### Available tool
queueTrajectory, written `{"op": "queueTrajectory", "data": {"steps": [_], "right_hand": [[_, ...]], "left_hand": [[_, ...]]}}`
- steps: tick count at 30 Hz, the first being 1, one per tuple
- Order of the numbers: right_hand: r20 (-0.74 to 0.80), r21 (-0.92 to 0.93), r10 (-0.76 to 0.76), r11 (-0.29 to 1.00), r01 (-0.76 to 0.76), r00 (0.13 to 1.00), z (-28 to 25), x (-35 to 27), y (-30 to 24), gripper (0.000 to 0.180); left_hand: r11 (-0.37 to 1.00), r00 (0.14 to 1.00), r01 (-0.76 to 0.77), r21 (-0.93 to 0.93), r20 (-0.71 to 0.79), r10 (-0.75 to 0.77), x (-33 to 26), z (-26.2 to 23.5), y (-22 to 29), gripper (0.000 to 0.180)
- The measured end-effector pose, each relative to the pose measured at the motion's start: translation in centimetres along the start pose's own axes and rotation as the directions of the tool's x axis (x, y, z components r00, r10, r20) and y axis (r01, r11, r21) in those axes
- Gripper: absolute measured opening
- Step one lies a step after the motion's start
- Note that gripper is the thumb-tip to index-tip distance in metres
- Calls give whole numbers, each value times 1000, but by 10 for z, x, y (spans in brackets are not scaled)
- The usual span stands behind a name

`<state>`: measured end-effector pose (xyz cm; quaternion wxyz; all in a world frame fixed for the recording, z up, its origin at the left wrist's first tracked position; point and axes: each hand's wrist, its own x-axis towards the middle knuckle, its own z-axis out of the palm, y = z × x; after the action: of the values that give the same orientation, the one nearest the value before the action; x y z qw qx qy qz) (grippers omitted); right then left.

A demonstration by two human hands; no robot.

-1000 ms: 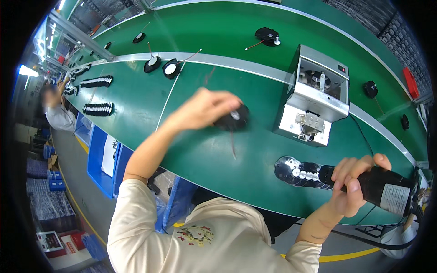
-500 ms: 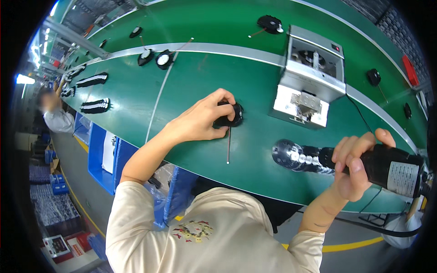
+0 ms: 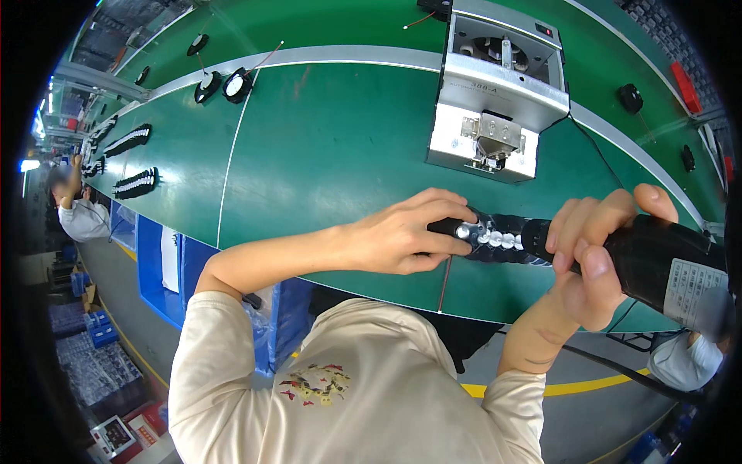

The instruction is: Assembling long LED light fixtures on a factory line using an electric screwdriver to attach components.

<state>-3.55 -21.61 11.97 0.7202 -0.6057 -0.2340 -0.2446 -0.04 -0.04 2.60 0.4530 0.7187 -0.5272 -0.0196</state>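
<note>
My right hand point(image 3: 591, 243) is wrapped round a black electric screwdriver point(image 3: 653, 259) with a white label, its nose pointing left. Under my left hand point(image 3: 417, 232), the fingers close on a small black round part point(image 3: 447, 226), mostly hidden by them. A thin dark red wire point(image 3: 444, 286) runs from this part toward the table's near edge. Between the hands lies a row of black parts with shiny round spots point(image 3: 502, 238). The screwdriver's nose reaches over its right end; whether it touches anything I cannot tell.
Beyond my hands stands a silver machine point(image 3: 495, 93) with a cable. More wired black parts point(image 3: 236, 85) and black-and-white rows point(image 3: 135, 183) lie on the green table point(image 3: 325, 139). Blue bins point(image 3: 158, 267) hang below its edge. A person point(image 3: 81, 213) is at far left, another point(image 3: 688, 362) at lower right.
My left hand has moved right and nearer with the black part, up to the row of parts by the screwdriver. The view has shifted; my right hand still holds the screwdriver.
</note>
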Motion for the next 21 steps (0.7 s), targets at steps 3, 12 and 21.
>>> {"op": "queueTrajectory", "data": {"steps": [3, 12, 21], "right_hand": [[112, 20, -23, 1000, 20, 993, -11, 2, 3, 62], [59, 28, -3, 1000, 1, 998, 1, 9, 4, 59], [-57, 35, -86, 996, 88, 995, 24, 54, 29, 48]], "left_hand": [[1000, 999, 2, 19, 45, -3, 5, -5, 1, 32], [999, 997, 3, 36, 77, -5, 8, 1, -8, 26], [996, 992, 73, 48, 95, -78, -9, -5, -6, 25]]}}
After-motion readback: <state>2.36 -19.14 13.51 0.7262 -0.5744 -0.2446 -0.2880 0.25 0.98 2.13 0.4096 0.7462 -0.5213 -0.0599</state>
